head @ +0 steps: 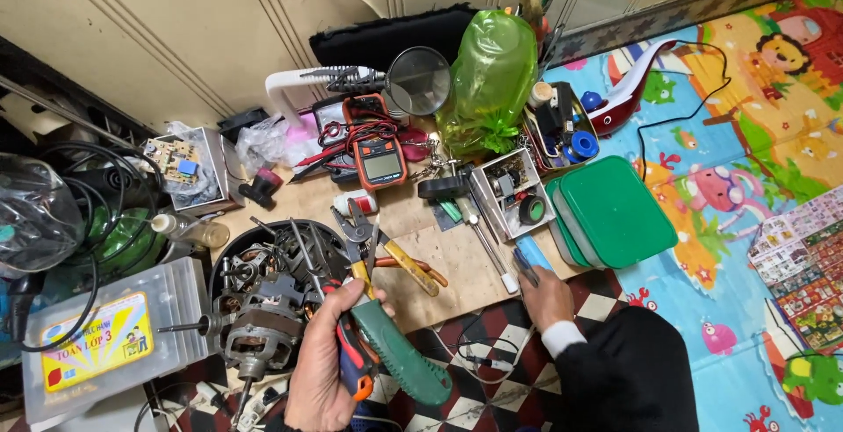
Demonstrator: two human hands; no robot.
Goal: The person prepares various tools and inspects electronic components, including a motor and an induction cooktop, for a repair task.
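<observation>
A bare wooden board [439,265] lies on a checkered floor, pushed up against a cream panelled wall, with a bright cartoon play mat [746,177] spreading off beyond the right hand. The left hand [320,370] is closed around a bundle of tools [373,327]: green-handled and red-and-black-handled pliers, their tips fanned above the knuckles. Just left of it sits an electric motor [263,318] in a dark round tub. The right hand [544,296], in a dark sleeve with a white cuff, is closed on a small blue object [530,255] at the board's edge. The only open board lies between the two hands. Just beyond the right hand sit stacked green lids [615,212]; further up, an orange multimeter [379,162]. Far left of the left hand, a clear plastic box [105,340] bears a yellow rectangular label.
</observation>
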